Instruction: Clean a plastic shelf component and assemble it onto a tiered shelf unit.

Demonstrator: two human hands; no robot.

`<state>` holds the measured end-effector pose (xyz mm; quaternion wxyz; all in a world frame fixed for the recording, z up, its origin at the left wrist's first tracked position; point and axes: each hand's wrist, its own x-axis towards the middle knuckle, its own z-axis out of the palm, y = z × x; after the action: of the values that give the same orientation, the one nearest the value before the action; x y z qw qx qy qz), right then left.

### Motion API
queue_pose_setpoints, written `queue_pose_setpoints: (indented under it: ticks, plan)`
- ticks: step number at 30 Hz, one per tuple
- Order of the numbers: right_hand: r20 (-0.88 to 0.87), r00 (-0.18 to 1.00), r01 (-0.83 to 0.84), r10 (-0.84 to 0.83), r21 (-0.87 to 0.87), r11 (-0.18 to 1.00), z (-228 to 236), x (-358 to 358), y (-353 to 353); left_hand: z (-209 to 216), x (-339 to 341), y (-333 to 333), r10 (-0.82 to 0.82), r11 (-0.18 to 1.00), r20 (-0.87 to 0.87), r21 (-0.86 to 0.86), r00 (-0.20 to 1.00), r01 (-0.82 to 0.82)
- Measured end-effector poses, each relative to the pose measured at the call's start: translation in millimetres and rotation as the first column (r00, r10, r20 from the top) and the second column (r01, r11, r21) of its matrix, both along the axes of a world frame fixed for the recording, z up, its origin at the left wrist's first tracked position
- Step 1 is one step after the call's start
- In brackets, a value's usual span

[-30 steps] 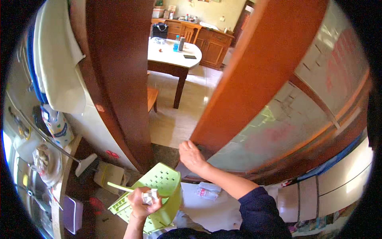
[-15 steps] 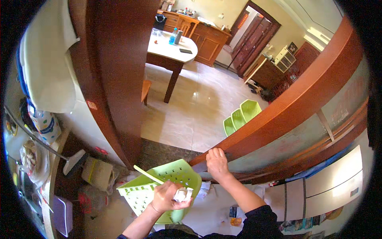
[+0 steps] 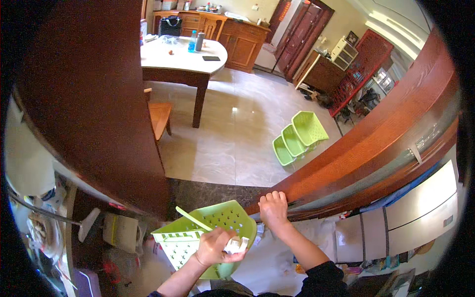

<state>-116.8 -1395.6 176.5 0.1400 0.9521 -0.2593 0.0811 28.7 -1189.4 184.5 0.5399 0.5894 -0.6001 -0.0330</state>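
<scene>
A light green perforated plastic basket (image 3: pixel 225 218) hangs in front of me at the bottom middle. My left hand (image 3: pixel 217 246) is closed at its near side, with a small white object (image 3: pixel 236 245) between the fingers; its kind is unclear. A thin green bar (image 3: pixel 192 218) slants up from beside that hand across the basket. The palm hides how the basket is held. My right hand (image 3: pixel 273 210) has its fingers curled over the end edge of a reddish-brown wooden sliding door (image 3: pixel 341 158), to the right of the basket.
Beyond the dark stone threshold (image 3: pixel 213 190), a green tiered rack (image 3: pixel 297 136) stands on the tiled floor. A white-topped table (image 3: pixel 183 54) and wooden chair (image 3: pixel 161 116) are to its left. A brown door frame (image 3: pixel 99 99) rises at left, with a cardboard box (image 3: pixel 120 231) below.
My view has moved toward the doorway, so more of the far room and the green rack shows. Both hands keep their holds, and the basket has shifted slightly right.
</scene>
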Motion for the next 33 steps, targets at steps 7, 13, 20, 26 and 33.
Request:
queue_pose_setpoints:
  ticks: [7, 13, 20, 26, 33]
  plan:
    - [-0.062, 0.994, 0.094, -0.088, 0.107, 0.990, -21, 6, -16, -2, -6, -21, -0.023, 0.999, -0.020, 0.044, 1.000, 0.024]
    - [-0.061, 0.981, 0.195, -0.186, 0.236, 0.952, -22, -1, -38, 18, -25, -39, 0.052, 0.997, -0.004, 0.065, 0.999, -0.052]
    - [-0.013, 0.946, 0.305, -0.324, 0.373, 0.876, -7, -58, -52, 53, -60, -64, 0.198, 0.977, 0.058, 0.063, 0.978, -0.202]
    - [0.061, 0.924, 0.336, -0.377, 0.341, 0.878, 3, -112, -57, 86, -88, -97, 0.266, 0.963, 0.019, -0.045, 0.964, -0.265]
    - [-0.074, 0.927, 0.368, -0.368, 0.369, 0.854, -17, -103, -53, 79, -43, -153, 0.209, 0.975, 0.094, -0.101, 0.973, -0.200]
